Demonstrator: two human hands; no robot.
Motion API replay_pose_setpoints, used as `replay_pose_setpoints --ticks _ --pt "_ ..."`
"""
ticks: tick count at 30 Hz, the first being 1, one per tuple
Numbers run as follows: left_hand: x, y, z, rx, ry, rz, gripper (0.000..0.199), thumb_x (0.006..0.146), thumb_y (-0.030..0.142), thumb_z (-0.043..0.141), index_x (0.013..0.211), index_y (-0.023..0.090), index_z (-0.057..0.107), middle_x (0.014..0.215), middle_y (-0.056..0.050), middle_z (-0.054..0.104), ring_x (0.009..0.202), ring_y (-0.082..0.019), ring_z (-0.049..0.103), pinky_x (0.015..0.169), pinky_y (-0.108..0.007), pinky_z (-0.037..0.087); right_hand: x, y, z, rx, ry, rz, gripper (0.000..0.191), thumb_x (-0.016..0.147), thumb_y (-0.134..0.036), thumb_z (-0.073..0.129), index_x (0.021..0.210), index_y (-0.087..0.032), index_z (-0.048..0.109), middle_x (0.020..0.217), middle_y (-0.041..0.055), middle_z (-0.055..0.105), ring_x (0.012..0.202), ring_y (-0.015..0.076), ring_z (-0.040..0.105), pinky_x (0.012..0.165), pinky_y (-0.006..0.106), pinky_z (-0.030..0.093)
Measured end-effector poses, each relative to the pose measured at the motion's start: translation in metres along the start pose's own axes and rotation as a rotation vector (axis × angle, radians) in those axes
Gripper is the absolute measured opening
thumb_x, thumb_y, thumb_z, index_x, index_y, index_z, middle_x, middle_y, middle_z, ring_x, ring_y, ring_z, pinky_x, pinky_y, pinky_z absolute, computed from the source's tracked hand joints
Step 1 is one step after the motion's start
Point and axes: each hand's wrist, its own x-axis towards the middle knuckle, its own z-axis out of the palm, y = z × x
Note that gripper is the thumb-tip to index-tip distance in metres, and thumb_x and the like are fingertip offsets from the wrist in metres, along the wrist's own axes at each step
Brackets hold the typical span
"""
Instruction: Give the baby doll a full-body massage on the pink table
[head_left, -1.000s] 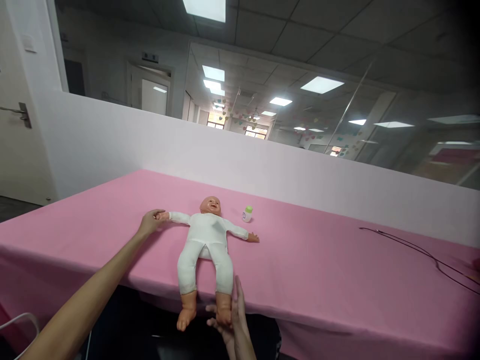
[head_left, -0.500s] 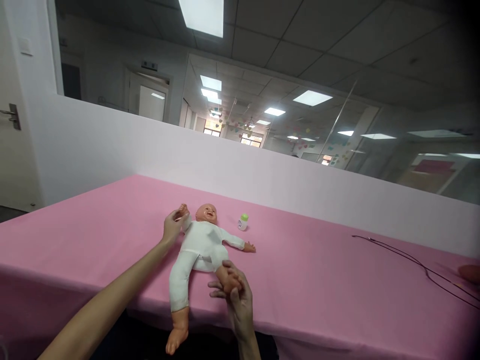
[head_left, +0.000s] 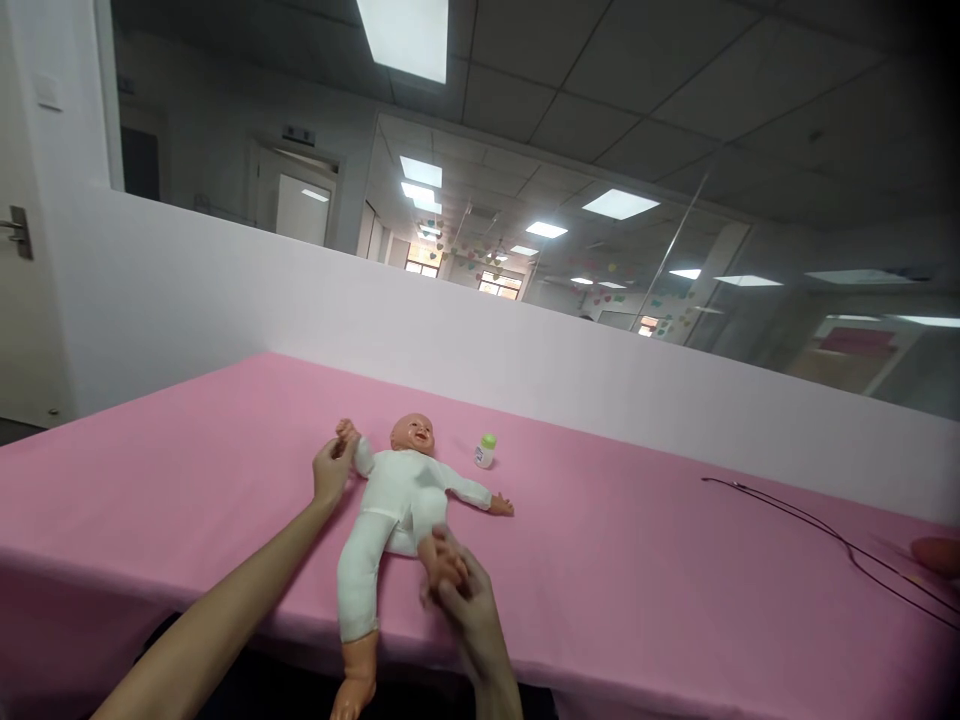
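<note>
A baby doll (head_left: 405, 490) in a white body suit lies on its back on the pink-covered table (head_left: 600, 560). Its head points toward the far wall, and one bare foot hangs over the near edge. My left hand (head_left: 332, 470) is closed around the doll's raised hand and wrist, left of its head. My right hand (head_left: 469, 600) grips the doll's other foot, its leg bent up; some of my fingers are hidden behind the foot. The doll's other arm lies stretched out to the right.
A small bottle (head_left: 485, 452) with a green cap stands beside the doll's head. A thin black cable (head_left: 810, 515) runs along the right side, near a reddish-brown rounded object (head_left: 936, 556). Behind the table rises a white wall (head_left: 480, 340) with glass above.
My left hand has drawn the doll's hand outward to the left. My right hand has shifted the held foot slightly left and up, with some blur.
</note>
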Motion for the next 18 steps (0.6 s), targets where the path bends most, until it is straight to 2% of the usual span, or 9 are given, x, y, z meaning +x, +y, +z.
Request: replay_pose_setpoints --ticks 2,3,5,6,10,12,14,16,18 --pt "0.008 -0.007 -0.006 0.061 0.122 -0.115 0.050 0.089 0.067 0.060 0.071 0.020 0.059 0.067 -0.003 0.062 0.065 -0.019 0.055 0.059 -0.028 0.040 -0.028 0.002 -0.014 -0.023 -0.138 0.065 0.052 0.070 -0.052 0.096 0.114 -0.026 0.081 0.151 0.0141 0.057 0.062 0.0145 0.066 0.059 0.035 0.056" --pt "0.011 -0.009 -0.008 0.089 0.152 -0.165 0.051 0.090 0.067 0.057 0.069 0.021 0.058 0.066 -0.003 0.062 0.064 -0.019 0.054 0.058 -0.028 0.039 -0.039 0.003 -0.020 -0.090 -0.230 0.109 0.050 0.066 -0.047 0.099 0.108 -0.025 0.083 0.141 0.0135 0.063 0.073 0.0200 0.070 0.066 0.037 0.059" --pt "0.012 -0.008 -0.008 0.093 0.150 -0.181 0.051 0.091 0.067 0.057 0.069 0.020 0.058 0.067 -0.003 0.062 0.064 -0.019 0.054 0.057 -0.028 0.038 -0.048 0.004 -0.025 -0.188 -0.344 0.164 0.046 0.061 -0.041 0.102 0.100 -0.024 0.085 0.126 0.0122 0.069 0.090 0.0273 0.072 0.077 0.040 0.060" --pt "0.010 -0.006 -0.006 0.066 0.122 -0.144 0.050 0.090 0.067 0.059 0.072 0.020 0.060 0.069 -0.004 0.063 0.065 -0.019 0.055 0.058 -0.028 0.040 -0.048 0.004 -0.025 -0.194 -0.350 0.170 0.047 0.061 -0.041 0.102 0.101 -0.025 0.085 0.125 0.0120 0.069 0.093 0.0282 0.072 0.078 0.040 0.060" --pt "-0.006 0.010 0.003 -0.011 -0.135 0.112 0.043 0.090 0.059 0.067 0.096 0.017 0.074 0.093 -0.008 0.076 0.083 -0.023 0.067 0.071 -0.030 0.049 -0.018 -0.008 -0.009 -0.055 -0.159 0.071 0.059 0.073 -0.057 0.093 0.121 -0.024 0.080 0.144 0.0157 0.061 0.065 0.0173 0.068 0.063 0.037 0.058" --pt "-0.015 0.014 0.005 0.065 -0.303 0.218 0.039 0.089 0.054 0.071 0.103 0.019 0.078 0.099 -0.009 0.079 0.084 -0.023 0.069 0.073 -0.031 0.050 0.007 -0.016 0.004 -0.061 -0.086 0.032 0.059 0.079 -0.056 0.089 0.125 -0.021 0.078 0.140 0.0172 0.064 0.066 0.0159 0.067 0.066 0.036 0.058" --pt "-0.022 0.014 0.006 0.169 -0.433 0.306 0.037 0.087 0.052 0.073 0.106 0.022 0.081 0.098 -0.008 0.080 0.080 -0.022 0.068 0.071 -0.031 0.050 0.032 -0.018 0.015 -0.089 -0.070 0.039 0.055 0.081 -0.052 0.090 0.124 -0.020 0.078 0.137 0.0161 0.066 0.070 0.0154 0.066 0.069 0.034 0.057" --pt "-0.025 0.011 0.006 0.242 -0.487 0.347 0.036 0.087 0.051 0.074 0.109 0.024 0.082 0.096 -0.007 0.080 0.077 -0.021 0.066 0.071 -0.032 0.050 0.051 -0.012 0.023 -0.111 -0.095 0.069 0.052 0.077 -0.049 0.093 0.118 -0.020 0.081 0.136 0.0148 0.067 0.071 0.0141 0.065 0.068 0.032 0.056" --pt "-0.025 0.007 0.008 0.238 -0.480 0.325 0.035 0.086 0.052 0.075 0.107 0.025 0.082 0.095 -0.007 0.080 0.076 -0.021 0.067 0.070 -0.032 0.050 0.059 0.000 0.028 -0.115 -0.131 0.093 0.051 0.070 -0.049 0.097 0.110 -0.020 0.083 0.140 0.0142 0.064 0.072 0.0139 0.065 0.068 0.032 0.057"
